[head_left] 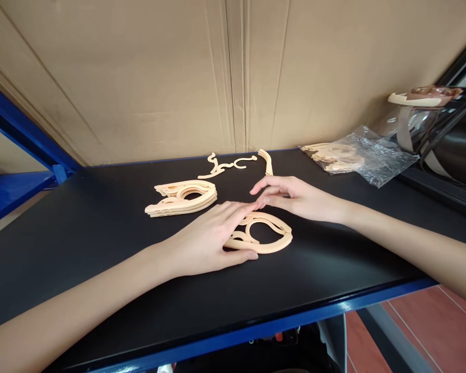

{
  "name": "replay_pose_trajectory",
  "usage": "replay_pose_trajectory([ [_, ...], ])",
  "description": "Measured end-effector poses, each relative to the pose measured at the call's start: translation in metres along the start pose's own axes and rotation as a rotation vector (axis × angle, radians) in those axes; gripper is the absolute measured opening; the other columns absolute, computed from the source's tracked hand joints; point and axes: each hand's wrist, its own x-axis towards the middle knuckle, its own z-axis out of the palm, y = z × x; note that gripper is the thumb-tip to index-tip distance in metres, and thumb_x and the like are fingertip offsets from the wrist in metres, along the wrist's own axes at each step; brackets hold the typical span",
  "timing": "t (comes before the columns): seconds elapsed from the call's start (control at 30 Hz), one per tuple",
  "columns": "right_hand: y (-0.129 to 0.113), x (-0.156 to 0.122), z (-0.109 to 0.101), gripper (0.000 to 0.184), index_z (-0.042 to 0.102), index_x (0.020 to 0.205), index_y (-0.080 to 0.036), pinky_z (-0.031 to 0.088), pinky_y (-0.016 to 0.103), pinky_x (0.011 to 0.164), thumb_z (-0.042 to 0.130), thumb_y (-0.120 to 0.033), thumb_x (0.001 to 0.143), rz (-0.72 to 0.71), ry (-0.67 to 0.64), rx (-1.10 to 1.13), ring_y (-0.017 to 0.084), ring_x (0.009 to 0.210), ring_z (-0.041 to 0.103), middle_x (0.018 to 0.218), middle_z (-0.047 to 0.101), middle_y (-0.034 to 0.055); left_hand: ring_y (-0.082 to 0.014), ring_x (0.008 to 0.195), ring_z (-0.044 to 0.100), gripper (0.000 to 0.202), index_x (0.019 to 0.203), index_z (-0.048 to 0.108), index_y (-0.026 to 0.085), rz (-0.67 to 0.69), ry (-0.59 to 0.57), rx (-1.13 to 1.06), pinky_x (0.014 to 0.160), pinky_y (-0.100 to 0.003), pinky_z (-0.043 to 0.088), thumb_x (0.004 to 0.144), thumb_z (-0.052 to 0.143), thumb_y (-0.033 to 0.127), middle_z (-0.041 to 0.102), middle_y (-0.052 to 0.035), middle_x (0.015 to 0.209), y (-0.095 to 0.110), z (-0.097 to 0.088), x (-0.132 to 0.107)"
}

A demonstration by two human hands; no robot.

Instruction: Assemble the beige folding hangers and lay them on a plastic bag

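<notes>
A beige folding hanger [270,248], folded up, lies flat on the black shelf. My left hand [213,233] is laid over its left part, thumb along the near edge and fingers across the far edge, hiding that part. My right hand [287,194] hovers just beyond the hanger with its fingers loosely bent and apart. Its fingertips meet the tips of my left fingers, and I see nothing held in it. Left of my hands sits a stack of several folded hangers [182,210].
Loose beige hanger parts [221,168] and a curved piece [267,161] lie toward the back. A clear plastic bag with beige hangers [337,155] rests at the back right, near a black frame. Cardboard [159,77] stands behind the shelf; a blue edge [295,324] runs along its front.
</notes>
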Motion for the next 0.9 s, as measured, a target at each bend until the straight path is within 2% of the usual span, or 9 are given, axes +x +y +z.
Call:
replay_pose_trajectory([
  [0.1,0.011,0.005,-0.01,0.019,0.062,0.103,-0.02,0.052,0.035,0.084,0.056,-0.03,0.088,-0.019,0.211,-0.233,0.018,0.09,0.069,0.097,0.074,0.0042,-0.0265,0.111,0.057,0.075,0.146,0.035,0.017,-0.067,-0.048,0.016,0.094,-0.038,0.049,0.085,0.062,0.05,0.06,-0.0108,0.122,0.005,-0.006,-0.001],
  [0.17,0.017,0.007,-0.019,0.019,0.065,0.099,-0.02,0.051,0.034,0.081,0.057,-0.031,0.087,-0.021,0.297,-0.341,0.019,0.088,0.068,0.097,0.073,0.0047,-0.0275,0.109,0.059,0.078,0.148,0.034,0.019,-0.11,-0.047,0.046,0.092,-0.039,0.05,0.084,0.062,0.053,0.061,-0.0104,0.121,0.004,-0.017,-0.001],
  [0.23,0.021,0.01,-0.026,0.02,0.065,0.098,-0.019,0.051,0.034,0.082,0.056,-0.032,0.087,-0.005,0.328,-0.362,0.019,0.088,0.067,0.097,0.072,0.0049,-0.0284,0.115,0.058,0.078,0.149,0.032,0.023,-0.148,-0.009,0.068,0.096,-0.04,0.049,0.084,0.056,0.06,0.057,-0.0099,0.132,-0.004,-0.034,-0.002],
  [0.3,0.024,0.011,-0.032,0.02,0.066,0.098,-0.019,0.05,0.035,0.083,0.056,-0.032,0.087,0.017,0.345,-0.369,0.019,0.088,0.067,0.096,0.072,0.0044,-0.0285,0.122,0.055,0.076,0.145,0.038,0.028,-0.205,0.062,0.077,0.102,-0.041,0.045,0.081,0.057,0.066,0.051,-0.0063,0.143,-0.018,-0.053,-0.004],
  [0.37,0.025,0.012,-0.036,0.019,0.066,0.097,-0.02,0.05,0.035,0.084,0.056,-0.032,0.087,0.034,0.354,-0.387,0.019,0.087,0.067,0.095,0.073,0.0036,-0.028,0.121,0.056,0.079,0.14,0.044,0.029,-0.262,0.107,0.046,0.102,-0.042,0.045,0.076,0.057,0.072,0.056,-0.0034,0.139,-0.036,-0.071,-0.009],
  [0.47,0.026,0.012,-0.038,0.019,0.067,0.095,-0.02,0.049,0.035,0.085,0.056,-0.033,0.087,0.043,0.349,-0.406,0.018,0.087,0.066,0.095,0.073,0.0029,-0.029,0.112,0.061,0.095,0.135,0.05,0.026,-0.408,0.118,0.084,0.094,-0.046,0.048,0.062,0.053,0.087,0.067,-0.0041,0.123,-0.061,-0.088,-0.019],
  [0.57,0.026,0.012,-0.039,0.019,0.067,0.095,-0.021,0.048,0.034,0.085,0.055,-0.033,0.086,0.047,0.342,-0.425,0.019,0.086,0.066,0.095,0.073,0.0026,-0.0315,0.112,0.061,0.102,0.133,0.052,0.028,-0.513,0.098,0.077,0.087,-0.045,0.052,0.053,0.053,0.092,0.067,-0.0048,0.123,-0.077,-0.091,-0.03],
  [0.7,0.027,0.012,-0.038,0.02,0.068,0.094,-0.02,0.047,0.034,0.084,0.054,-0.033,0.086,0.039,0.325,-0.438,0.019,0.086,0.066,0.094,0.073,0.0028,-0.0302,0.113,0.06,0.102,0.134,0.05,0.025,-0.51,0.094,0.05,0.095,-0.046,0.048,0.057,0.051,0.092,0.067,-0.0064,0.125,-0.085,-0.082,-0.035],
  [0.9,0.028,0.014,-0.043,0.024,0.068,0.092,-0.021,0.046,0.033,0.084,0.053,-0.039,0.087,0.061,0.35,-0.51,0.019,0.088,0.065,0.097,0.072,0.0032,-0.0308,0.125,0.052,0.102,0.143,0.04,0.024,-0.506,0.002,0.032,0.103,-0.046,0.041,0.065,0.046,0.09,0.054,-0.0063,0.142,-0.087,-0.077,-0.035],
])
